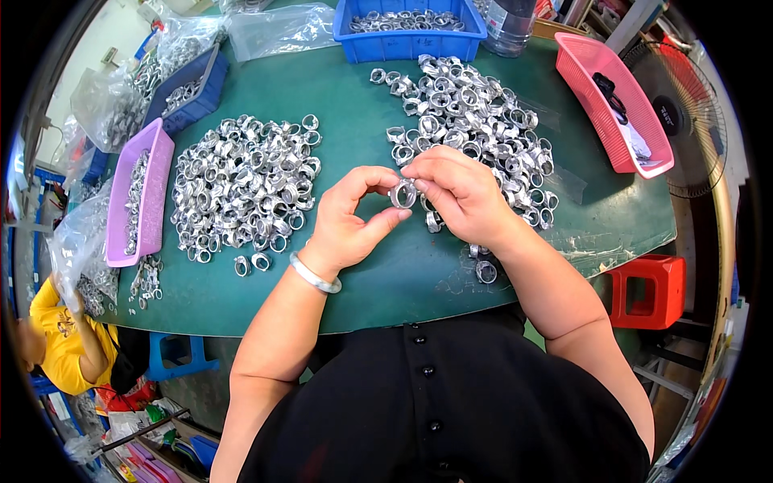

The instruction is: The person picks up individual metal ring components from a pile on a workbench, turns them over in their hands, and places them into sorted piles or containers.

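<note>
Above the middle of the table I hold one small silvery metal ring fitting (403, 194) with a lug on its side. The thumb and fingers of my left hand (345, 216) close around its left side and lower edge. My right hand (465, 195) pinches at the lug on its upper right; what exactly those fingertips grip is hidden. A large heap of similar ring fittings (241, 181) lies to the left. Another heap (475, 105) spreads beyond and beside my right hand, with a few loose rings (485, 272) near my right forearm.
On the green table (362, 105), a blue bin (415, 47) of fittings stands at the far side. A purple basket (153, 201) and another blue bin (201, 101) stand left. At right are a pink basket (596, 105), a fan (676, 113) and a red stool (648, 291). A person in yellow (68, 346) sits lower left.
</note>
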{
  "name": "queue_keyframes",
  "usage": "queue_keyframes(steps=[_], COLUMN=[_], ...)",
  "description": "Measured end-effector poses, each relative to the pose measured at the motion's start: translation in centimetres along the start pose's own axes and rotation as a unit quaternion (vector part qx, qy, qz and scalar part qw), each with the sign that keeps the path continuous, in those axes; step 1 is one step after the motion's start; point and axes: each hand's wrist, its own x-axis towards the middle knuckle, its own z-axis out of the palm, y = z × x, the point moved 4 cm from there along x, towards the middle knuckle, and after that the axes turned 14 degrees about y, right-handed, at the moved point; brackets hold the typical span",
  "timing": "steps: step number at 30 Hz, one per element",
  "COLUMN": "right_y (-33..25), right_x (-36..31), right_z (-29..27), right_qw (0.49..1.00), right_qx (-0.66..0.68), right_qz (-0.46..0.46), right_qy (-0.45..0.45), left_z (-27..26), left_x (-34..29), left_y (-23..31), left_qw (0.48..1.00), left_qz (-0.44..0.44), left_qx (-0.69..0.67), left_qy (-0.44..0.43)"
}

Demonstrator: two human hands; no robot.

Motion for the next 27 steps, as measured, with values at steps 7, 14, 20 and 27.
queue_keyframes(steps=[7,14,20,27], right_y=[-0.13,0.10,0.21,0.86], right_x=[0.06,-0.11,-0.10,-0.12], right_z=[-0.04,-0.09,-0.04,-0.27], right_qw=[1.000,0.999,1.000,0.999], right_qx=[0.011,0.012,0.018,-0.007], right_qz=[-0.010,-0.028,-0.008,0.015], right_qy=[0.008,0.013,0.021,0.048], left_z=[-0.02,0.09,-0.03,-0.66], left_x=[-0.12,-0.01,-0.17,0.76], left_y=[-0.34,-0.38,-0.81,-0.40], left_qw=[1.000,1.000,0.999,1.000], left_qz=[-0.018,-0.009,-0.042,-0.015], left_qx=[-0.012,-0.011,-0.016,0.013], left_qy=[0.008,0.005,0.005,0.007])
